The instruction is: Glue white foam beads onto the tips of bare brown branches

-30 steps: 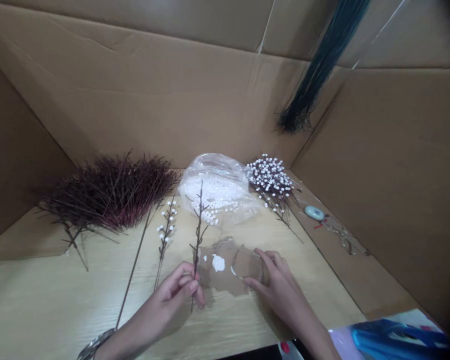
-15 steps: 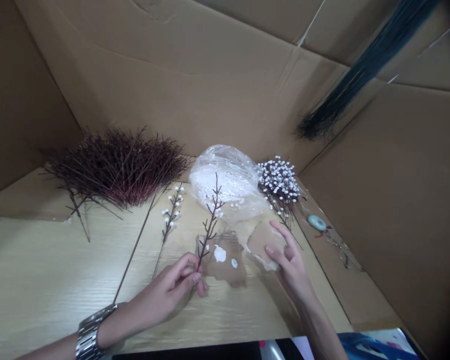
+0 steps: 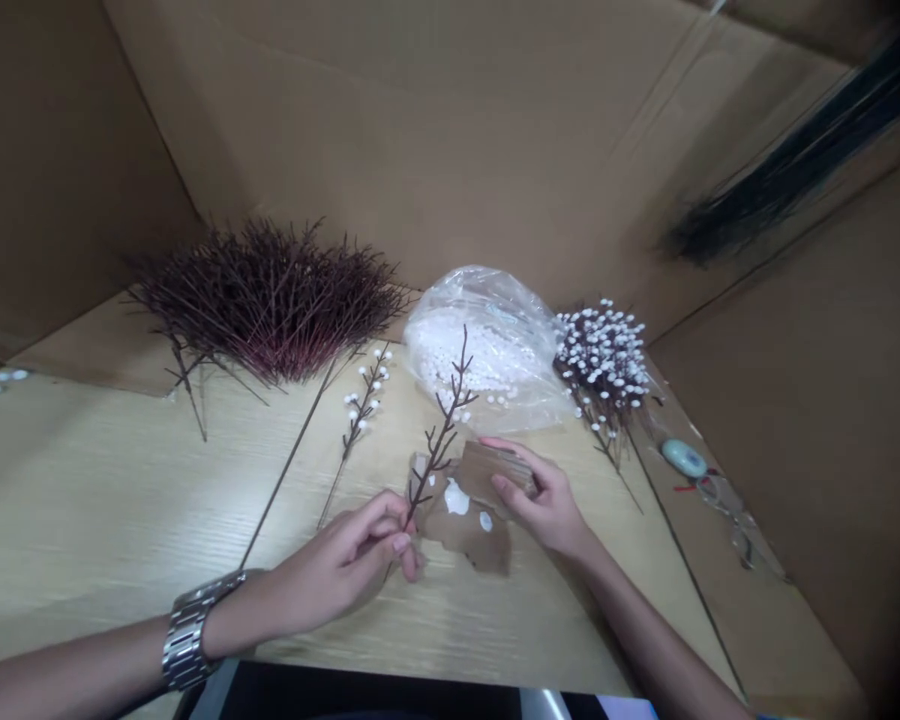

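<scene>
My left hand point(image 3: 367, 545) pinches the lower stem of a bare brown artificial twig point(image 3: 442, 435), which stands tilted upward to the right. My right hand point(image 3: 544, 505) grips a small piece of cardboard point(image 3: 495, 468) between thumb and fingers. Under it lies a torn cardboard sheet point(image 3: 469, 545) with blobs of white glue-like paste point(image 3: 457, 497) on it. To the left rests a twig with white berries point(image 3: 364, 400). Behind the hands sits a clear plastic bag point(image 3: 487, 320) filled with small white beads.
A large heap of bare brown twigs point(image 3: 270, 300) lies at the back left. White-berried twigs point(image 3: 604, 355) are bunched at the back right, near a pale green oval object point(image 3: 684, 458) and scissors point(image 3: 735, 515). Cardboard walls point(image 3: 435, 130) enclose the table. Dark green strands point(image 3: 787, 170) hang at upper right.
My right hand has brought the cardboard piece left and turned it, over the torn sheet with the paste. My left hand still holds the twig. The whole view has shifted.
</scene>
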Available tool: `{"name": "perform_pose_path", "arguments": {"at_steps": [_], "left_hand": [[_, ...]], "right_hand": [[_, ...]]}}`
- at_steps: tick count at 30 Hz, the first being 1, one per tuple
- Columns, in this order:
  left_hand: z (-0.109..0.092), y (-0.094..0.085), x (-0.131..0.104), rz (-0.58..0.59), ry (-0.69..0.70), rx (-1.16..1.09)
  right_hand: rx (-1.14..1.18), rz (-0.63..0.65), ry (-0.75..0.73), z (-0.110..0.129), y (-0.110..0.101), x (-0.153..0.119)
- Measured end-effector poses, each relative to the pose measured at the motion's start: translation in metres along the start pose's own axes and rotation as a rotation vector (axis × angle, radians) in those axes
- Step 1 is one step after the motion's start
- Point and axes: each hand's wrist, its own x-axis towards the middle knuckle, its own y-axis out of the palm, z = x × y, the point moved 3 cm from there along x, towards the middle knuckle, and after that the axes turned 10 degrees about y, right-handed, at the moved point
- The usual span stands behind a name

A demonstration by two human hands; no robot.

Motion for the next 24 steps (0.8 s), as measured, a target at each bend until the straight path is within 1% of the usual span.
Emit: {"name": "perform_pose_path", "arguments": {"at_steps": [3, 5, 9, 12, 16, 20, 24], "left_hand": [[0.0, 0.0, 0.0, -0.01, -0.052, 0.006], [0.001, 0.0, 0.0, -0.01, -0.077, -0.004], [0.002, 0.0, 0.0, -0.014, -0.075, -0.024], [0.001, 0.0, 0.001, -0.014, -0.097, -0.019], [0.0, 0.0, 0.002, -0.017, -0.116, -0.025], [0.003, -0.001, -0.001, -0.016, -0.133, -0.06], [0.004, -0.001, -0.003, -0.021, -0.154, -0.074]], "right_hand": [[-0.049, -0.003, -0.095, 0.001, -0.004, -0.004], [-0.096, 0.017, -0.165, 0.005, -0.006, -0.006], [-0.13, 0.06, -0.259, 0.012, -0.005, -0.005], [-0.12, 0.058, -0.328, 0.018, -0.004, -0.003], [-0.105, 0.017, -0.386, 0.021, -0.004, -0.001], [-0.133, -0.016, -0.432, 0.018, -0.006, -0.001], [-0.164, -0.008, -0.458, 0.014, -0.007, -0.002]]}}
